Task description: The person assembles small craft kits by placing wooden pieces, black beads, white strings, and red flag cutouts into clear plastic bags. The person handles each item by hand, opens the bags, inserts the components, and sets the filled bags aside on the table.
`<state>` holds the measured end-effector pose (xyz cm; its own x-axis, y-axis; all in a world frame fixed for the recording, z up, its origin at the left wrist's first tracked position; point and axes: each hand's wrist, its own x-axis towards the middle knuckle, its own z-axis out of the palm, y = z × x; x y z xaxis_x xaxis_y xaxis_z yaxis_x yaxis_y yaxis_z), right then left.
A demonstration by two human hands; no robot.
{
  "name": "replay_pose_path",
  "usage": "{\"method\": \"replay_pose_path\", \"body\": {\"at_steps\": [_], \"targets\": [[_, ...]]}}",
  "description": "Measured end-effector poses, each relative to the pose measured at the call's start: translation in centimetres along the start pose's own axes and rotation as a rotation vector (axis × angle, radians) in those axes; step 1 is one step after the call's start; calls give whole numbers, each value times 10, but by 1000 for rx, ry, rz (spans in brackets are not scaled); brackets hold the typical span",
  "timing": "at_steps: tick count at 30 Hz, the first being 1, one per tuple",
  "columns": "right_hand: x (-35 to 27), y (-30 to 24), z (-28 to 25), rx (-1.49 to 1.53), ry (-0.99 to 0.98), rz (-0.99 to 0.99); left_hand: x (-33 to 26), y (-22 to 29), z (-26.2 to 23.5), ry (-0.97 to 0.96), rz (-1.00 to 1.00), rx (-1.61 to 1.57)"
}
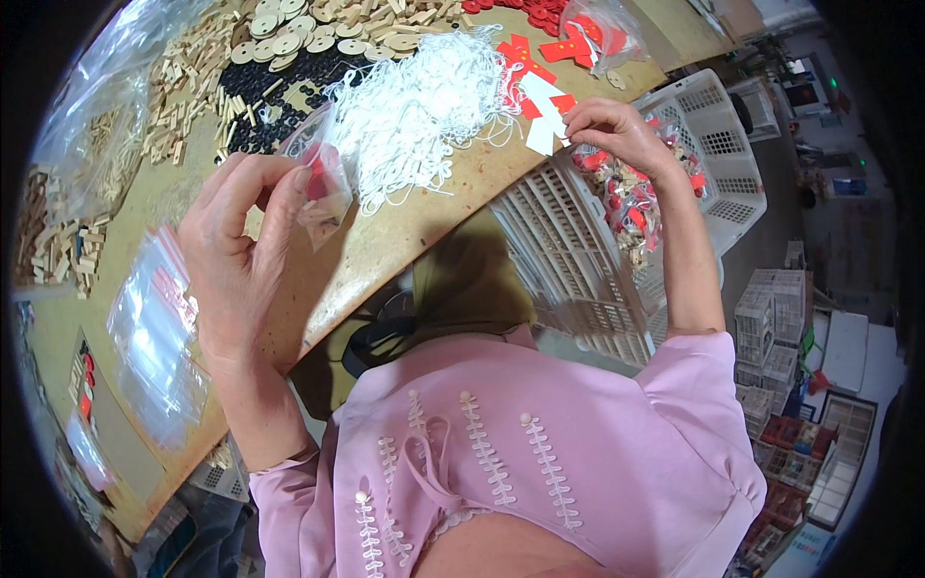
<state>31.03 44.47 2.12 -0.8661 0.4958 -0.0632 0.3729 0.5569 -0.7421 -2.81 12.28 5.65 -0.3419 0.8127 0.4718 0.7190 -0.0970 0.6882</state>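
Observation:
My left hand (236, 231) is closed in a pinch between thumb and fingers on the edge of a small clear plastic bag (332, 207) with red pieces inside. The bag hangs over the table beside a big heap of white strings (424, 106). At the table's right edge my right hand (621, 135) has its fingers bent together against white cards (542, 111). Whether a card is between its fingertips cannot be made out. Red flag-like pieces (525, 60) lie just beyond these cards.
Black rings (265, 87), wooden discs (289, 43) and wooden blocks (178, 91) cover the far table. Flat clear bags (159, 337) lie at the left. Below my right hand, a white plastic crate (578, 255) stands against the table edge, with filled bags (636, 207) in it.

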Motion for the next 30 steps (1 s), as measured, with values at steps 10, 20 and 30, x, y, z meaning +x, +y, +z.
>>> {"method": "replay_pose_path", "body": {"at_steps": [10, 20, 30], "targets": [[19, -64, 10, -527, 704, -258, -1, -9, -3, 43, 55, -46], [66, -199, 51, 169, 301, -420, -3, -19, -5, -81, 166, -139], [93, -204, 75, 273, -81, -195, -4, -16, -3, -85, 210, -134]]}}
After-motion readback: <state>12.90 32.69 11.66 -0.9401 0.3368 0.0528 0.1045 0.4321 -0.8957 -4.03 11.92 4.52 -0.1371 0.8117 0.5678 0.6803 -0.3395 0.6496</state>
